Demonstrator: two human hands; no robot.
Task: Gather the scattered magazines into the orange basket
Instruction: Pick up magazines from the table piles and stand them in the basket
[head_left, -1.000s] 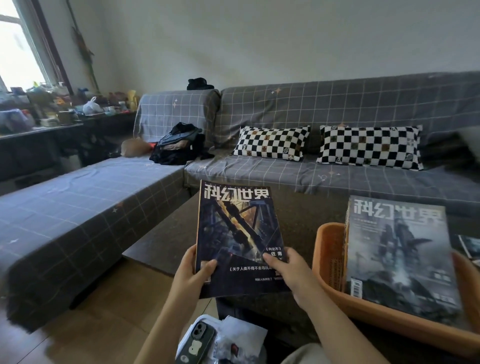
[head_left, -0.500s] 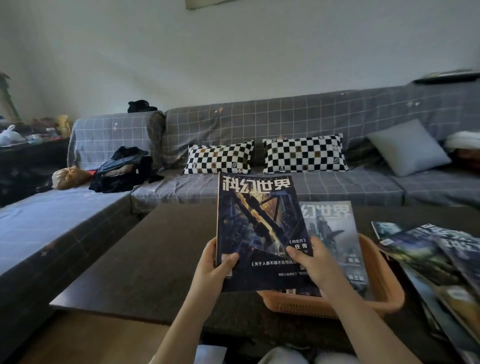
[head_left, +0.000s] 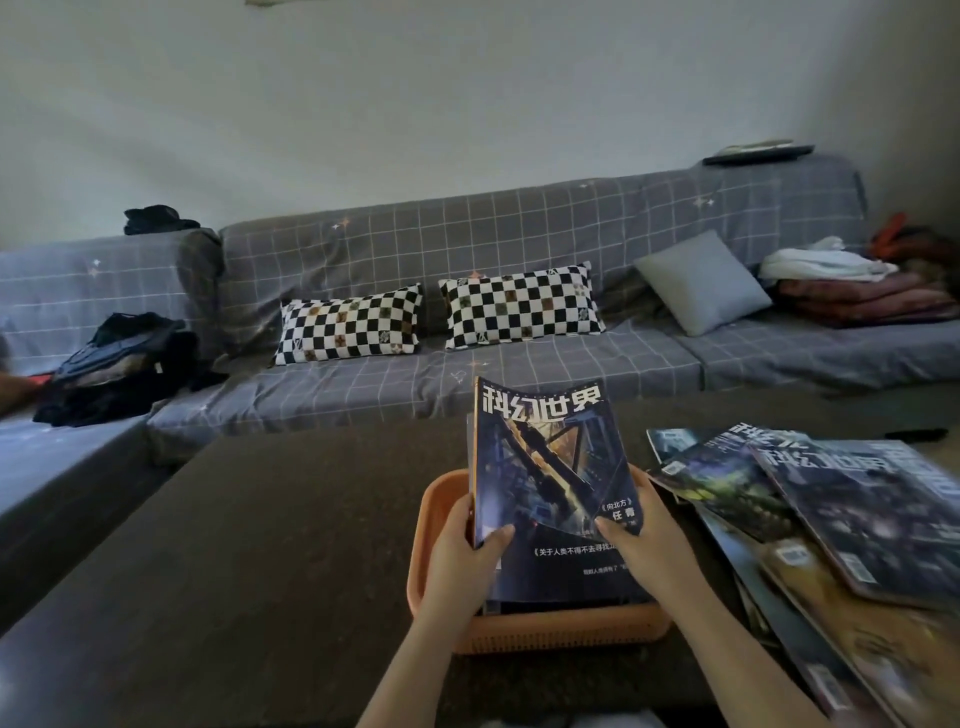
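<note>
I hold a dark blue magazine (head_left: 545, 467) with white Chinese title letters upright inside the orange basket (head_left: 431, 525) on the dark table. My left hand (head_left: 467, 551) grips its left edge, thumb on the cover. My right hand (head_left: 644, 535) grips its right edge, thumb on the cover too. The magazine's bottom edge sits low in the basket, and another magazine stands just behind it. Several more magazines (head_left: 831, 519) lie fanned out on the table to the right of the basket.
The dark table (head_left: 260, 545) stretches left of the basket. Behind it runs a grey checked sofa (head_left: 519, 374) with two black-and-white cushions (head_left: 348, 322), a grey cushion (head_left: 701, 280), dark clothes (head_left: 114, 364) at left and folded blankets (head_left: 872, 296) at right.
Both hands carried the magazine rightwards from left of the basket to over it and lowered it in. The view swung right, bringing the fanned magazines into sight.
</note>
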